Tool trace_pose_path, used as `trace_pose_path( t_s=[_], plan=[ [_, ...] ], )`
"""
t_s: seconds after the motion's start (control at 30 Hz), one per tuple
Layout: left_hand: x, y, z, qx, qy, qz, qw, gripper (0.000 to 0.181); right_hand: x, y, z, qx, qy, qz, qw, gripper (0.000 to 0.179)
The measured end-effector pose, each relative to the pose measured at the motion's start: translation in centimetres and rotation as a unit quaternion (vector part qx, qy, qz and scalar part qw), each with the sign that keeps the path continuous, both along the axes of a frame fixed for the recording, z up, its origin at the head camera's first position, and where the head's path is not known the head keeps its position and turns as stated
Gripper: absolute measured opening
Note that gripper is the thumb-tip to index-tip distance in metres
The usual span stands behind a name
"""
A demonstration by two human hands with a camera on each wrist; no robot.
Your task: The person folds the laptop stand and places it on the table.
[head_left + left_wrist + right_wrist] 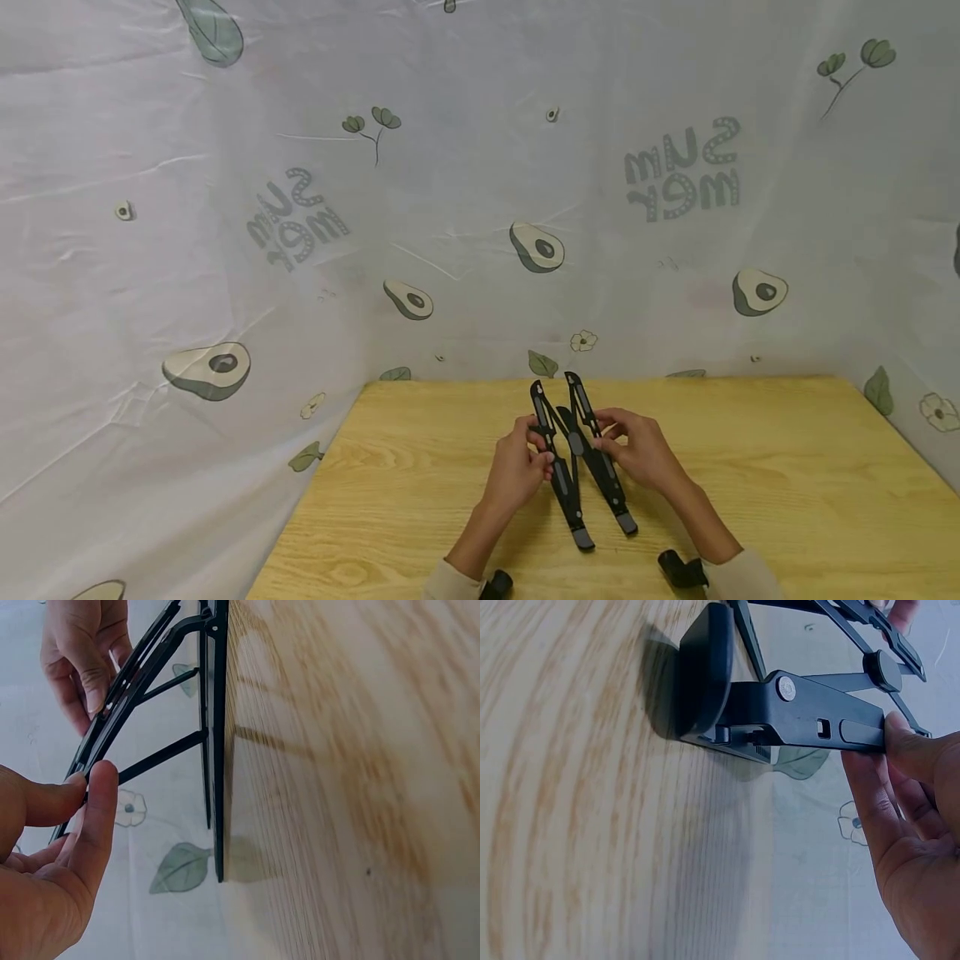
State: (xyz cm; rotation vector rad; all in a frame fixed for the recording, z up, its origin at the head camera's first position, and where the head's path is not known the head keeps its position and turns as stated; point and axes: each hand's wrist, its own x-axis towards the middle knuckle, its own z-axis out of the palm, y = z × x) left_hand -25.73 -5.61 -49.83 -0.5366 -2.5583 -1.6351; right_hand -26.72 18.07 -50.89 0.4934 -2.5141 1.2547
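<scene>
A black folding laptop stand (562, 479) stands on the table, its two long arms partly spread and joined by crossing struts with a round hub (576, 443). My left hand (516, 471) pinches the left arm between thumb and fingers. On the other side, my right hand (639, 447) pinches the right arm near its upper half. In the left wrist view the upper arms slope up from the base bars (218, 750), which lie along the tabletop. A hooked front lip (705, 671) shows at the arm's near end in the right wrist view.
The light wood table (750, 467) reaches back to a pale curtain (465, 183) printed with avocados and leaves. Black wrist-camera mounts (681, 570) sit at both cuffs near the table's front.
</scene>
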Motion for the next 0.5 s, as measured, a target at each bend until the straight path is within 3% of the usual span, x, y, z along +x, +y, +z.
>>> trace_pose_path(
  t_s=[0.5],
  plan=[
    [-0.4, 0.82, 0.08, 0.012, 0.002, -0.005, 0.9999, 0.054, -0.06, 0.12, 0.52, -0.009, -0.012, 0.007, 0.9999, 0.042]
  ],
)
